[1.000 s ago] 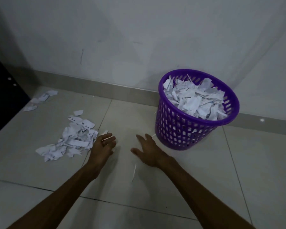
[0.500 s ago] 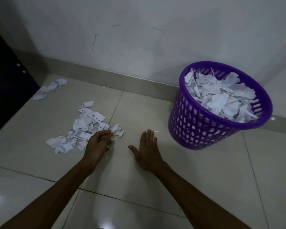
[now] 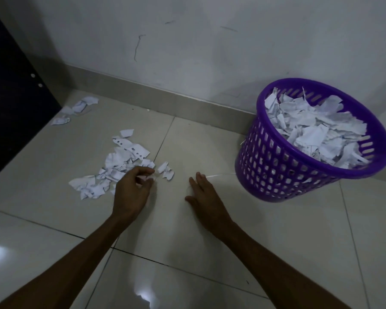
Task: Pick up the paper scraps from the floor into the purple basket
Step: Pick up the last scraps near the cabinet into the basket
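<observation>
Scraps of torn white paper lie in a loose heap (image 3: 118, 169) on the pale tiled floor (image 3: 265, 230), left of centre in the frame, with two or three small bits (image 3: 166, 170) just off the heap's right edge. A further small cluster of scraps (image 3: 76, 109) sits in the upper left, near the corner where a dark panel (image 3: 11, 97) meets the wall.

The left hand (image 3: 132, 192) is at the near right edge of the heap, fingers curled in, thumb and fingertips closed on a small scrap of paper (image 3: 146, 176). The right hand (image 3: 206, 202) is just to the right, well apart from the heap, its fingers straight and held together, palm down and low over the floor; whether it touches the tile I cannot tell. A thin white sliver of paper (image 3: 218, 175) lies on the floor from its fingertips toward the basket.

The purple basket (image 3: 276, 166) stands at the right of the frame, close to the grey skirting (image 3: 165, 97) along the wall. Its slotted sides show white through the holes, and it is heaped nearly to the rim with scraps (image 3: 316, 132).

A crack mark (image 3: 136, 46) runs down the white wall above the skirting. Bright reflections show on the tile at lower left and bottom centre.
</observation>
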